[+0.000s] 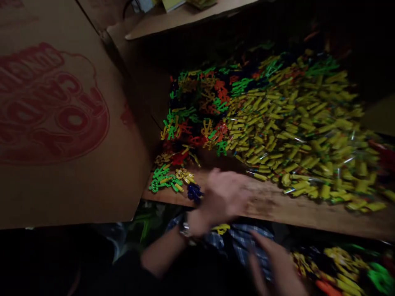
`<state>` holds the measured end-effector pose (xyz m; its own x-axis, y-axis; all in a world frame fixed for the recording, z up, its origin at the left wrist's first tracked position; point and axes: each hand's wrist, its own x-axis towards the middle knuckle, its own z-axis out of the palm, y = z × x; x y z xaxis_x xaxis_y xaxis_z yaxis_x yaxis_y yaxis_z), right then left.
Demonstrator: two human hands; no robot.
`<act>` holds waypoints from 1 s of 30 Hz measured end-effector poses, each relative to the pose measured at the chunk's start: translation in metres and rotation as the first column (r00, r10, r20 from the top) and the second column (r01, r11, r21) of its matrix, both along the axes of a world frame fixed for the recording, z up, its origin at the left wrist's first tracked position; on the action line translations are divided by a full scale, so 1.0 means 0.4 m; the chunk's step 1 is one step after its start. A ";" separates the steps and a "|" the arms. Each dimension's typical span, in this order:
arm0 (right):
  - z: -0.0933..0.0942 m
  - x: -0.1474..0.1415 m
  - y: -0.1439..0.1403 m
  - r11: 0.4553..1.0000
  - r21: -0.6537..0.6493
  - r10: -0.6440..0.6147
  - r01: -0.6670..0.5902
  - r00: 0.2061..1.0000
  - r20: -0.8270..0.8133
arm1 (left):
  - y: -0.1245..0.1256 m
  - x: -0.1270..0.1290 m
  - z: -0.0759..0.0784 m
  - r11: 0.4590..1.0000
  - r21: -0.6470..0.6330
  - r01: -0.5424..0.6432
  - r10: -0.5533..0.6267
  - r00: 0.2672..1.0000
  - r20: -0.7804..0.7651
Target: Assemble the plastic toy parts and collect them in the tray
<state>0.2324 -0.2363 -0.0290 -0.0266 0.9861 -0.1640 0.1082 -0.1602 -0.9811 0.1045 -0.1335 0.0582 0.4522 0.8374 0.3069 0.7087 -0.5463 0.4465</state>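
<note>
Hundreds of small yellow plastic pieces [302,127] heap across a worn wooden tabletop [277,207] in a dim room. Blurred left hand [224,195] hovers at its edge beside them, right hand [277,267] below; neither grip can be told.

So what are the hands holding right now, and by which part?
Cannot be told: the left hand is blurred over the wooden board, the right hand blurred below it.

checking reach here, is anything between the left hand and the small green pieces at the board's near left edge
Nothing visible blocks it. The left hand hovers blurred over bare board; the green pieces lie to its left, with yellow and blue pieces between.
</note>
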 end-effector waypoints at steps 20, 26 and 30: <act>-0.048 -0.124 0.029 0.664 0.230 -0.004 -0.712 0.304 0.953 | 0.014 -0.486 -0.205 0.747 -0.236 -0.621 0.630 0.775 -0.046; -0.053 -0.169 0.046 0.604 0.208 -0.044 -0.769 0.228 0.973 | 0.041 -0.449 -0.176 0.675 -0.370 -0.638 0.640 0.756 -0.135; -0.005 -0.163 0.050 0.598 0.228 0.053 -0.768 0.322 0.945 | 0.041 -0.406 -0.169 0.691 -0.334 -0.642 0.629 0.761 -0.162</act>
